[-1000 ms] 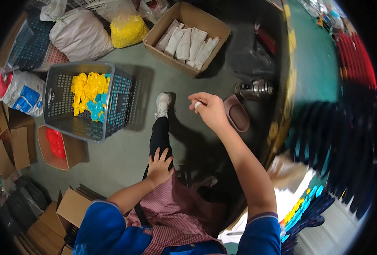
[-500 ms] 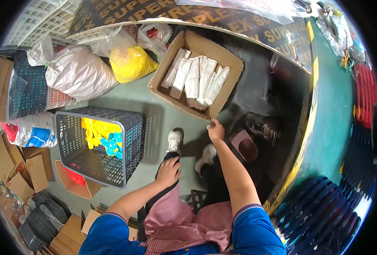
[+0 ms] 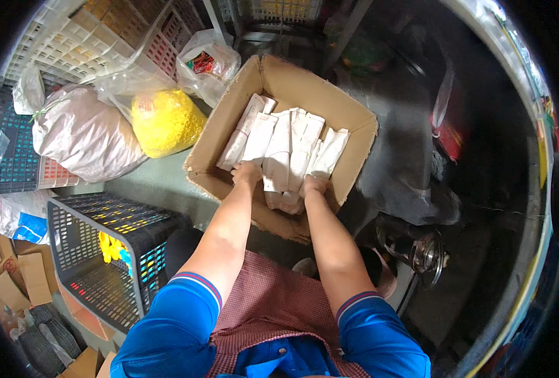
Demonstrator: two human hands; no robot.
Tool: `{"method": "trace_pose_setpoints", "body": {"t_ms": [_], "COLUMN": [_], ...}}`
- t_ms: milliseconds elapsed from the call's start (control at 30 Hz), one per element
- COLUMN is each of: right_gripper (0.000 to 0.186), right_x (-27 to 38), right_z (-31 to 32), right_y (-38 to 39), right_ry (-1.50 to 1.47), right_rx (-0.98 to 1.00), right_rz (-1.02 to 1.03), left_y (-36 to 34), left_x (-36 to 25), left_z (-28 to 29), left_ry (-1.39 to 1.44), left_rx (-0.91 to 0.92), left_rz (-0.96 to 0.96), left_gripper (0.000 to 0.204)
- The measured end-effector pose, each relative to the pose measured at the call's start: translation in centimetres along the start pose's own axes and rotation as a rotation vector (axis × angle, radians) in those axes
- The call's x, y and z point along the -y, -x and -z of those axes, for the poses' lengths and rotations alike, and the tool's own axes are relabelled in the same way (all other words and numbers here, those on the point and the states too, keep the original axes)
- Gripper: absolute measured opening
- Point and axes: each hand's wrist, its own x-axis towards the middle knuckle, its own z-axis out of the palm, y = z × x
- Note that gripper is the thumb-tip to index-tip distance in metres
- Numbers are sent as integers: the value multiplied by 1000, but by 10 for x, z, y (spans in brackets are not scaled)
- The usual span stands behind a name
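Observation:
An open cardboard box (image 3: 360, 128) sits in front of me, with several long white paper bundles (image 3: 278, 145) packed side by side inside. My left hand (image 3: 246, 172) is in the box's near left part, fingers curled on the lower end of a white bundle. At the near right, my right hand (image 3: 313, 186) grips the lower end of another bundle, its fingertips partly hidden by the paper.
A tipped grey crate (image 3: 89, 220) holds yellow and blue pieces at left. Behind it are a white sack (image 3: 84, 132), a yellow-filled bag (image 3: 159, 123) and stacked crates (image 3: 96, 44). A metal object (image 3: 424, 252) and dark plastic (image 3: 399, 189) lie right, beside a curved edge.
My body and view have moved forward to the box. My left hand has left my leg, and both hands now reach inside the box and hold bundles.

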Motion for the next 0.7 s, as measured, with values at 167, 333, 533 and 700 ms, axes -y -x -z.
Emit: {"method": "trace_pose_setpoints", "body": {"t_ms": [167,333,533,700], "right_gripper": [94,85,79,67], "right_x": [-32,-65,-48,-77], "right_z": [-1,-3,-17,-4], "right_y": [-52,-55,-50,-80], "right_ry": [54,188,-131,-159], "right_rx": [-265,-271,-180,66], "right_rz": [-126,112,241,68], "left_y": [16,41,-46,24], "left_x": [-59,-59,-18,-56], "left_z": [-4,-5,-22,-7], "left_ry": [369,178,614,497], "left_rx": [-12,31,156,48], "left_rz": [112,60,132,-168], "left_gripper": [95,114,103,44]}}
